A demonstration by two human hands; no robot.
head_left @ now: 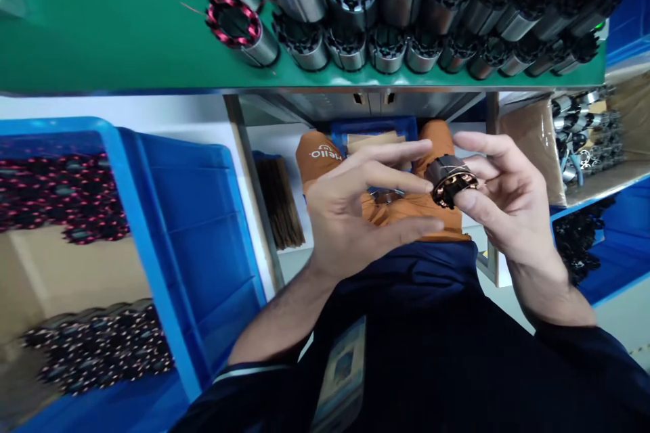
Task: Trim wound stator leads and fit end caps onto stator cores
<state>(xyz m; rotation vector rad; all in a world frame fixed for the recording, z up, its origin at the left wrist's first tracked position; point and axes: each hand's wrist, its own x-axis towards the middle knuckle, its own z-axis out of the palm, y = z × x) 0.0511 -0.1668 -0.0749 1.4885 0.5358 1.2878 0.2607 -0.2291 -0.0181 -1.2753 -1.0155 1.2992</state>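
Observation:
Above my lap, a small dark cylindrical part [451,179] with copper-coloured windings inside its rim is held between the thumb and fingers of my right hand [512,199]. A thin wire crosses its upper side. My left hand [355,203] is just left of the part, its fingers stretched out and apart. One fingertip of it comes up to the part's left edge; whether it touches is hard to tell. Beyond both hands, on the green bench [101,27], two metal cylinders with red windings [234,24] stand left of several rows of cylinders with black ends [348,47].
A blue bin [198,216] at the left holds red-wound parts [66,196] and copper-wound parts [112,348]. At the right, a lined box [528,142] contains metal parts and blue-handled pliers [573,162]. Below it, another blue bin [624,257] holds black pieces.

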